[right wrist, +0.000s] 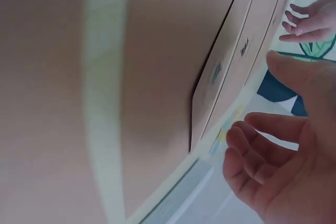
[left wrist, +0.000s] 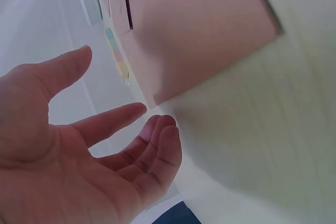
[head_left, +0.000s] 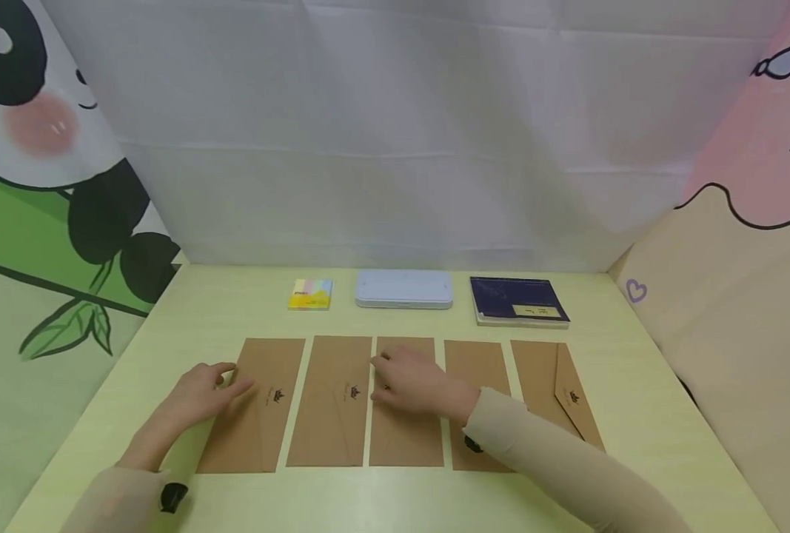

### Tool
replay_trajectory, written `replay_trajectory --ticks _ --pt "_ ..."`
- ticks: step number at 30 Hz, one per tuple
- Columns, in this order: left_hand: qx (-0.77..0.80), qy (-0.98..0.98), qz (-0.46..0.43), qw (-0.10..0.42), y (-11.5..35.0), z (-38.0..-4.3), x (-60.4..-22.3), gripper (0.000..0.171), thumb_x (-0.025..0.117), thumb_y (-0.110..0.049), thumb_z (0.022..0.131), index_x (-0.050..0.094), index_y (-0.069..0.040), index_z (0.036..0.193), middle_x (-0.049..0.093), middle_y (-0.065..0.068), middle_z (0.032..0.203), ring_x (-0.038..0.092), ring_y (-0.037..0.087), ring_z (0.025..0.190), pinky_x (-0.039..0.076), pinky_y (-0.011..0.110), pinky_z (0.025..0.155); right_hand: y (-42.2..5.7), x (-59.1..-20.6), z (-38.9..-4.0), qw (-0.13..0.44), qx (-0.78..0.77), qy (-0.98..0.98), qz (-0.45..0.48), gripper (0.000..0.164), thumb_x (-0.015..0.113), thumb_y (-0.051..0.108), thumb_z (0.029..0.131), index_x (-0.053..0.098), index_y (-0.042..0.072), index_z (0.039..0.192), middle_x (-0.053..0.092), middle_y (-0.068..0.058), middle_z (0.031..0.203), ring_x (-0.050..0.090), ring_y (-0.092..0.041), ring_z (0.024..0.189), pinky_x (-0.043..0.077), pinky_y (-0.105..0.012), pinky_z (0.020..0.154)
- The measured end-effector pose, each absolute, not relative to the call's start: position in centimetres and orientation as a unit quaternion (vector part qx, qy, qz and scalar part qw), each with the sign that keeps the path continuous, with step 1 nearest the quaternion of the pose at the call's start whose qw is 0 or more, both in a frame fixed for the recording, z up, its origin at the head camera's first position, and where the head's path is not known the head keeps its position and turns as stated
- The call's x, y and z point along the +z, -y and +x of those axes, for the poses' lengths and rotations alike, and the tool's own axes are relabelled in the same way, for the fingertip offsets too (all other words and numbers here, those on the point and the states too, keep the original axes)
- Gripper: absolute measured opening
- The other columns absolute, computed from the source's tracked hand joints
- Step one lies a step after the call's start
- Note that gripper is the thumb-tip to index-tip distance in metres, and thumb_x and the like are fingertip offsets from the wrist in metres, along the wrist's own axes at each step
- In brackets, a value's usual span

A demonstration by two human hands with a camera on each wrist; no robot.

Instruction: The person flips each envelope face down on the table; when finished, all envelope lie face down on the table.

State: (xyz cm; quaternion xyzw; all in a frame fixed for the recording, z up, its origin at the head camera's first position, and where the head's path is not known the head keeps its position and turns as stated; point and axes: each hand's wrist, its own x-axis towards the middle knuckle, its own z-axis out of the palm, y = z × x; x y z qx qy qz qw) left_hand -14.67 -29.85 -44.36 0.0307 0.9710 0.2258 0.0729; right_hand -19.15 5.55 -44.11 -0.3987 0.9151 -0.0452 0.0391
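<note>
Pale worktop (head_left: 328, 500) is carrying five envelopes (head_left: 328, 370), gaps apparently keeping each separate.
Left hand (head_left: 201, 392) and right hand (head_left: 416, 381) are hovering empty, fingers loosely bent.

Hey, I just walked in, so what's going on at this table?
Someone is reaching with both bare hands over five brown envelopes laid in a row on the table. The left hand is at the outer edge of the leftmost one, and the right hand is over the middle one. Neither hand is gripping anything. Behind the row sit a pack of sticky notes, a white case and a dark blue notebook.
</note>
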Motion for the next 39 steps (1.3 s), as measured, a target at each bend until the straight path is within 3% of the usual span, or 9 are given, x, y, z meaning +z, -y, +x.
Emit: replay_trajectory --ticks 4,10,14,24,33,39 --pt "0.222 -0.971 0.033 0.081 30.1 -14.8 -44.6 0.067 0.062 -0.039 0.091 0.051 0.021 0.117 0.057 0.038 0.105 0.056 0.048 0.095 0.049 0.052 0.074 -3.8 -44.4 -19.1 0.026 -0.039 -0.915 -0.401 0.041 0.062 0.049 0.089 0.063 0.012 0.105 0.055 -0.003 0.103 0.052 -0.015 0.087 0.045 -0.028 0.073" --pt "0.228 -0.969 0.032 0.089 30.0 -14.7 -44.8 0.062 0.064 -0.036 0.09 0.054 0.019 0.116 0.059 0.034 0.102 0.058 0.041 0.088 0.05 0.048 0.071 -2.3 -44.7 -19.2 0.014 -0.042 -0.91 -0.413 0.032 0.061 0.049 0.09 0.057 0.018 0.081 0.052 0.001 0.095 0.049 -0.015 0.084 0.043 -0.028 0.078" --pt "0.226 -0.969 0.033 0.091 30.0 -14.7 -44.9 0.058 0.066 -0.033 0.089 0.056 0.018 0.115 0.061 0.028 0.096 0.058 0.033 0.081 0.049 0.044 0.066 -1.6 -44.6 -18.9 0.023 -0.048 -0.908 -0.415 0.031 0.063 0.047 0.089 0.053 0.021 0.075 0.048 0.004 0.088 0.046 -0.012 0.079 0.041 -0.026 0.072" --pt "0.225 -0.97 0.009 0.095 30.0 -14.7 -44.9 0.065 0.069 -0.032 0.086 0.05 0.021 0.119 0.06 0.03 0.095 0.058 0.034 0.08 0.05 0.045 0.066 1.2 -44.4 -18.6 0.028 -0.062 -0.908 -0.414 0.034 0.062 0.052 0.088 0.058 0.018 0.086 0.049 0.004 0.091 0.044 -0.012 0.082 0.04 -0.024 0.072" --pt "0.216 -0.972 -0.004 0.092 30.1 -14.7 -44.9 0.07 0.074 -0.034 0.081 0.048 0.023 0.113 0.058 0.033 0.094 0.056 0.036 0.079 0.049 0.049 0.069 4.7 -45.5 -18.0 0.014 -0.019 -0.907 -0.42 0.039 0.06 0.053 0.087 0.053 0.022 0.065 0.052 0.005 0.09 0.044 -0.013 0.082 0.035 -0.024 0.079" --pt "0.225 -0.968 -0.03 0.11 29.8 -14.7 -44.5 0.072 0.075 -0.037 0.08 0.046 0.022 0.111 0.056 0.031 0.094 0.055 0.036 0.079 0.048 0.048 0.069 5.8 -45.7 -17.4 0.015 0.003 -0.905 -0.425 0.037 0.059 0.059 0.086 0.06 0.023 0.078 0.056 0.003 0.104 0.047 -0.013 0.093 0.035 -0.023 0.086"
